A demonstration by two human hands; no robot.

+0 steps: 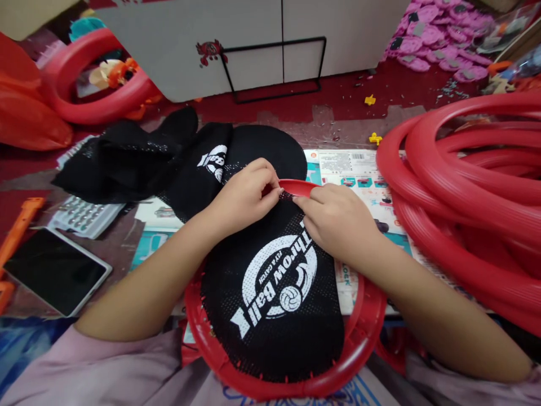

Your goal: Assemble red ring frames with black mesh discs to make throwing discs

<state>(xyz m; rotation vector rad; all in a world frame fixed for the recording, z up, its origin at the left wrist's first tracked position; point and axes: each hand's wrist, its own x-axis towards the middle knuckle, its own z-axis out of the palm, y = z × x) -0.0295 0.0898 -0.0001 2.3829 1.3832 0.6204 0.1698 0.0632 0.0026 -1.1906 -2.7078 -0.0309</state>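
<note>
A black mesh net [270,293] printed in white with "Throw Ball" lies across a red plastic ring [291,389]. Along the lower and left rim, small pegs of the ring poke through the net's edge. My left hand [251,192] pinches the net's upper edge at the far side of the ring. Just right of it, my right hand [338,217] has its fingers closed on the same edge, the fingertips of both hands nearly meeting. More black printed mesh pieces [262,144] lie behind my left hand.
Red ribbed hoops [443,169] are piled on the right. A phone [59,270], a grey tray [88,214] and an orange plastic part [21,225] lie left. A white board [253,34] stands at the back, pink pieces [435,39] beyond it. Printed cardboard [350,163] covers the worktop.
</note>
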